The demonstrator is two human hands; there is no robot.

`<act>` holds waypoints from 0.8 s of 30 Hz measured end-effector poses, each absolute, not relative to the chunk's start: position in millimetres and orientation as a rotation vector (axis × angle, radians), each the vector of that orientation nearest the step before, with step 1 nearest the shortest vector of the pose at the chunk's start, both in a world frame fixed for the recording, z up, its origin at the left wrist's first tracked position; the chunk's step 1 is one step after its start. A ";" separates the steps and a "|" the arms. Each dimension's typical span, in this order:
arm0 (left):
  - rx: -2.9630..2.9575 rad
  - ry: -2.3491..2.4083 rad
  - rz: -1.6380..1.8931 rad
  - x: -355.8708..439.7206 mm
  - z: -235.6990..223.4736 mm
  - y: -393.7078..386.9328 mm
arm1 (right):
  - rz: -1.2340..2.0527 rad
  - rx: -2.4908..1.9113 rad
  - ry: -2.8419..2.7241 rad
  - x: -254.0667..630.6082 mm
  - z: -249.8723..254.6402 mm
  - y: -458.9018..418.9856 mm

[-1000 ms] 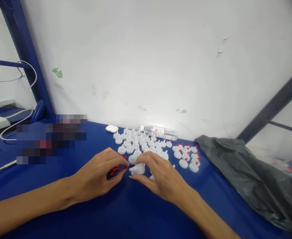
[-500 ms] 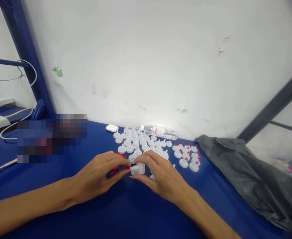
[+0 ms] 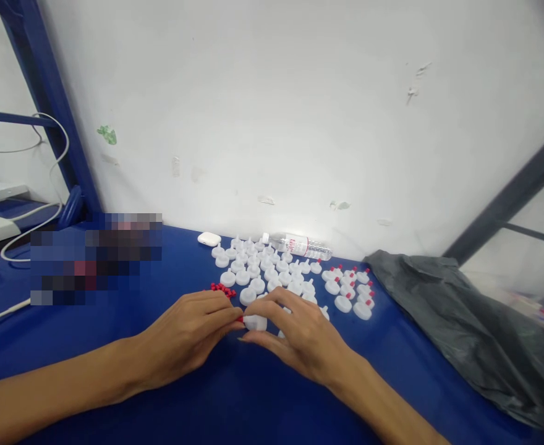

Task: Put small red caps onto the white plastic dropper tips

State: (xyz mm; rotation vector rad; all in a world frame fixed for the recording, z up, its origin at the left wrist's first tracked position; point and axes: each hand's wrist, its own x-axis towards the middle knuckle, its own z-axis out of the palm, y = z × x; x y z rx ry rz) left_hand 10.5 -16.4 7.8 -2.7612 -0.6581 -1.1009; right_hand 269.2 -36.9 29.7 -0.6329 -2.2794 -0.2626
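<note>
My left hand pinches a small red cap between thumb and fingertips. My right hand grips a white nozzle lid by its round base, its spout pointing left. The red cap meets the spout's tip; how far it sits on is hidden by my left fingers. Just beyond my left hand lies a small heap of red caps. Many white nozzle lids without red tips spread behind both hands. Further right stands a group of lids with red caps on their spouts.
A clear plastic bottle lies along the wall behind the lids. Left of it is a small white case. Dark grey fabric drapes over the table's right side. A white cable and a blurred-out patch occupy the left.
Both hands have come slightly nearer to me with the red cap and the lid. My left fingers have closed further over the spout, and more of the red heap shows.
</note>
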 end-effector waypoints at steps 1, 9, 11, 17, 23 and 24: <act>-2.801 -0.668 -1.115 10.9 6.6 -17.6 | -0.275 -0.621 -2.286 269.0 28.9 -37.8; -2.971 -0.790 -1.260 14.9 -0.5 -24.0 | -0.547 -0.576 -2.246 262.6 22.6 -43.9; -2.979 -0.807 -1.273 15.1 0.1 -24.6 | -0.558 -0.554 -2.225 260.8 22.0 -44.4; -2.965 -0.855 -1.298 15.4 -1.8 -26.2 | -0.541 -0.572 -2.246 259.3 19.2 -44.4; -3.044 -0.980 -1.295 13.6 -6.0 -26.9 | -0.555 -0.521 -2.248 258.4 17.4 -43.6; -3.059 -0.996 -1.277 13.2 -5.8 -27.2 | -0.557 -0.512 -2.246 258.3 17.3 -43.8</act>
